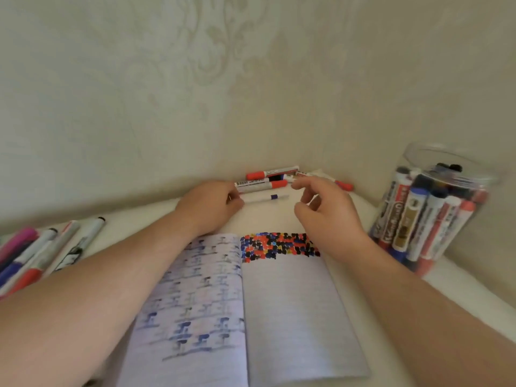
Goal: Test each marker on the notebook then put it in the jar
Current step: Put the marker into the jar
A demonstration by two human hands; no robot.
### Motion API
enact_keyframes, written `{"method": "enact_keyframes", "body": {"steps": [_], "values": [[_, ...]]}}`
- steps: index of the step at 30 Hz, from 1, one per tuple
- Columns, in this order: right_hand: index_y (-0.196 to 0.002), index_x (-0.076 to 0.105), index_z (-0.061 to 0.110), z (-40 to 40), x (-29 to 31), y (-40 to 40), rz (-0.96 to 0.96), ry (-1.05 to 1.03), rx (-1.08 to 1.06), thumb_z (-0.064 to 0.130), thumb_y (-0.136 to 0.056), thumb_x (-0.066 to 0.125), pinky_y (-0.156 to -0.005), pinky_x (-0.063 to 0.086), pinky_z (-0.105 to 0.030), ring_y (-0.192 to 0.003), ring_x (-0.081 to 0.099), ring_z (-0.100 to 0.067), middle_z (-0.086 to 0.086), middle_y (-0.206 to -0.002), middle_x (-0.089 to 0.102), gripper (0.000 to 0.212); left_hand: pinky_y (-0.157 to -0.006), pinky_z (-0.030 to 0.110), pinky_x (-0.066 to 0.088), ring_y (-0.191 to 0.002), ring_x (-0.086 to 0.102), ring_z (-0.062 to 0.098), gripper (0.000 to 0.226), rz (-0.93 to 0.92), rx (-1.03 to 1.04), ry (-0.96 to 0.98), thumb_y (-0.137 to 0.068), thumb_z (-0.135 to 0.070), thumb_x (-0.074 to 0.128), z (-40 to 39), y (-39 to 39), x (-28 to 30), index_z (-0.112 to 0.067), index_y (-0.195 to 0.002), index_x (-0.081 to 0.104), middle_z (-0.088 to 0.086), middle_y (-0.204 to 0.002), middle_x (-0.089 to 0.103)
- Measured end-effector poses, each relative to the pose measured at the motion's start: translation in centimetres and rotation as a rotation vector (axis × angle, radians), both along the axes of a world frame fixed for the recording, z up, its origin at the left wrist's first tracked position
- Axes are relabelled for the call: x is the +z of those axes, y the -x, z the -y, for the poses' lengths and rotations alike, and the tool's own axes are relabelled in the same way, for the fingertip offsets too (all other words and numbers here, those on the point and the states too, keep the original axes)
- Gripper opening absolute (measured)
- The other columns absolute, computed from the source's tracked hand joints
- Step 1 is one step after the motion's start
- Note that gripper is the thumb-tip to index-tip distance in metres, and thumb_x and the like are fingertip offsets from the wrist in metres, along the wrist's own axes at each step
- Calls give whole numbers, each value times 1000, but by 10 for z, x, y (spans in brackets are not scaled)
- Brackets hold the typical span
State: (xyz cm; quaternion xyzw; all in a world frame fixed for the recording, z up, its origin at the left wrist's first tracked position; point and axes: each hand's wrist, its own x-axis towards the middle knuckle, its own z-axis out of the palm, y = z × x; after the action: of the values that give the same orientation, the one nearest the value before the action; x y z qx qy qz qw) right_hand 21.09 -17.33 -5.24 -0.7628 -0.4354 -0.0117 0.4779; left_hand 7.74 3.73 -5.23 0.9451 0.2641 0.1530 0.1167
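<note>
An open notebook (284, 308) lies in front of me, with a band of coloured marker dots (279, 244) across the top of its right page. My left hand (212, 205) grips one end of a thin white marker with a blue band (266, 198), held level above the table. My right hand (326, 210) hovers just right of that marker with fingers loosely spread, holding nothing. A clear plastic jar (430, 216) at the right holds several markers upright.
Several red-capped markers (265, 180) lie against the wall behind my hands. Another pile of markers (36, 252) lies at the far left on the white table (474, 286). A patterned wall closes off the back and the right.
</note>
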Motion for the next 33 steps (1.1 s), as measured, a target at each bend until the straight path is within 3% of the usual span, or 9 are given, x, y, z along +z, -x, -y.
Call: {"method": "enact_keyframes", "body": {"steps": [6, 9, 11, 13, 15, 17, 22, 26, 33], "values": [[-137, 67, 29, -6, 5, 6, 437, 141, 5, 32, -96, 69, -71, 38, -29, -79, 45, -11, 17, -75, 41, 41, -62, 24, 42, -68, 57, 4, 16, 247, -143, 199, -97, -47, 64, 37, 21, 30, -38, -85, 67, -15, -76, 66], [-114, 75, 30, -8, 10, 17, 476, 132, -35, 40, -96, 69, -62, 49, -36, -70, 52, -14, 13, -67, 51, 22, -58, 18, 39, -61, 52, 6, 24, 393, -282, 437, -96, -42, 68, 55, 28, 36, -29, -77, 74, -6, -70, 68], [-85, 72, 26, -7, 11, 21, 391, 74, -10, 44, -97, 68, -57, 46, -35, -60, 51, -12, 10, -60, 53, 23, -66, 23, 45, -71, 58, 13, 39, 506, -361, 606, -104, -46, 53, 58, 32, 31, -23, -82, 76, 4, -76, 71], [-71, 63, 23, -4, 13, 25, 32, 3, 72, 46, -103, 59, -55, 36, -32, -52, 45, -6, 11, -53, 50, 39, -76, 24, 47, -85, 62, 12, 41, 557, -379, 620, -105, -50, 41, 55, 32, 20, -28, -97, 75, -4, -91, 72], [-79, 58, 16, -2, 21, 29, -463, -125, 206, 32, -108, 51, -52, 23, -32, -44, 33, -12, 6, -47, 42, 33, -81, 21, 48, -97, 62, 3, 27, 459, -383, 461, -102, -50, 47, 54, 28, 9, -38, -114, 68, -18, -106, 68], [-88, 51, 15, -2, 23, 30, -703, -200, 299, 17, -107, 48, -49, 13, -35, -41, 23, -19, -5, -45, 34, 19, -78, 20, 50, -98, 64, 3, 22, 376, -420, 317, -99, -49, 61, 54, 26, 3, -39, -117, 68, -22, -105, 67], [-83, 55, 17, -5, 17, 28, -833, -182, 266, 9, -103, 52, -43, 23, -27, -47, 35, -20, -10, -55, 50, 22, -73, 27, 49, -79, 65, 8, 17, 358, -374, 246, -87, -50, 75, 50, 29, 6, -40, -100, 79, -17, -82, 72], [-86, 68, 13, -6, 14, 27, -813, -179, 305, 19, -105, 57, -50, 38, -26, -56, 52, -19, -10, -67, 64, 23, -64, 13, 43, -76, 64, 0, 29, 344, -304, 223, -74, -68, 69, 44, 29, 8, -43, -86, 77, -22, -76, 70], [-68, 69, 22, -9, 8, 31, -603, -126, 299, 3, -95, 70, -46, 43, -23, -51, 55, -15, -7, -63, 67, 33, -67, 12, 42, -81, 63, 2, 18, 308, -442, 87, -90, -54, 72, 47, 31, 6, -37, -94, 78, -19, -77, 71]]}}
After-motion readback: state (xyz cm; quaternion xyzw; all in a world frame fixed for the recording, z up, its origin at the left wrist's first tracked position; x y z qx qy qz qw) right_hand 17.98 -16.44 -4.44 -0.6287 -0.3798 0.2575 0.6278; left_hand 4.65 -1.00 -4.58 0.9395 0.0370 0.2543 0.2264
